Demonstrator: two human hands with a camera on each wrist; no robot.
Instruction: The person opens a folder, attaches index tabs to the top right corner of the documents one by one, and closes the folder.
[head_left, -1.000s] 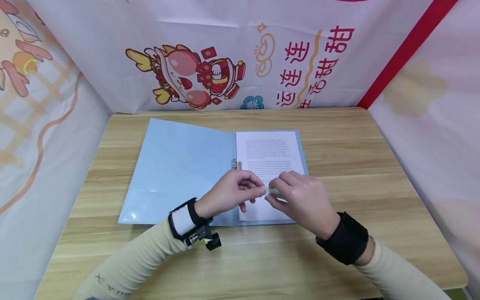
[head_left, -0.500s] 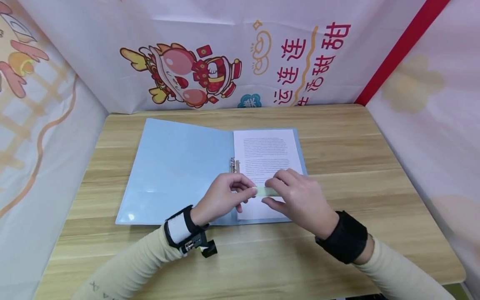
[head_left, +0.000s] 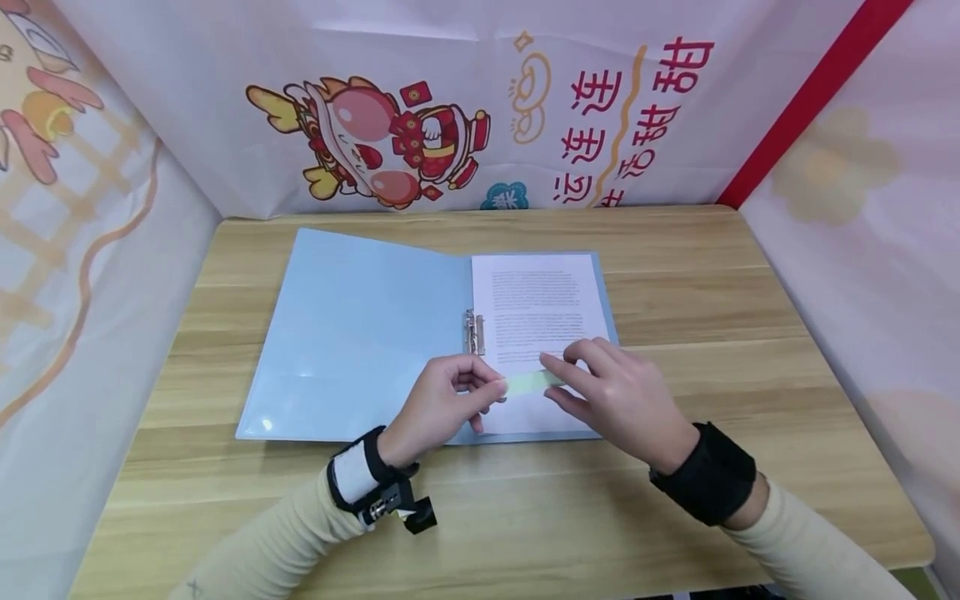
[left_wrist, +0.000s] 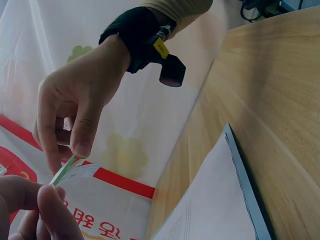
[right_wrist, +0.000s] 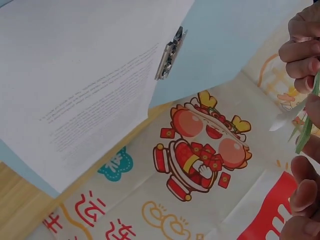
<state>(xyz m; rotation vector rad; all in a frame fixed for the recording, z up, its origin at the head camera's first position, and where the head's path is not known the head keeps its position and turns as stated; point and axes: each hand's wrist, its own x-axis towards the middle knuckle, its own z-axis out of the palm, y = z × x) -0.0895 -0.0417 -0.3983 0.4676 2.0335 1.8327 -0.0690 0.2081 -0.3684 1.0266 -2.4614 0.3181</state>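
Note:
A narrow pale green paper strip (head_left: 527, 382) stretches between the two hands over the printed page. My left hand (head_left: 442, 396) pinches its left end between thumb and fingers. At the other end, my right hand (head_left: 618, 396) has its thumb and forefinger around the strip; the left wrist view shows the right thumb (left_wrist: 86, 131) against the strip's tip. A thin whitish piece (right_wrist: 287, 120) sticks out near the strip in the right wrist view. Below the hands, printed white sheets (head_left: 536, 312) lie on the right side of an open blue folder (head_left: 367, 333).
A metal clip (head_left: 474, 332) sits at the folder's spine. The folder rests on a wooden table (head_left: 690, 300), with printed cloth (head_left: 427, 50) rising behind it and at both sides. A dark object (head_left: 735, 593) shows at the bottom edge.
The hands have drawn apart, the left going left and the right slightly right. More of the green strip shows between them now. The folder and sheets stay in place.

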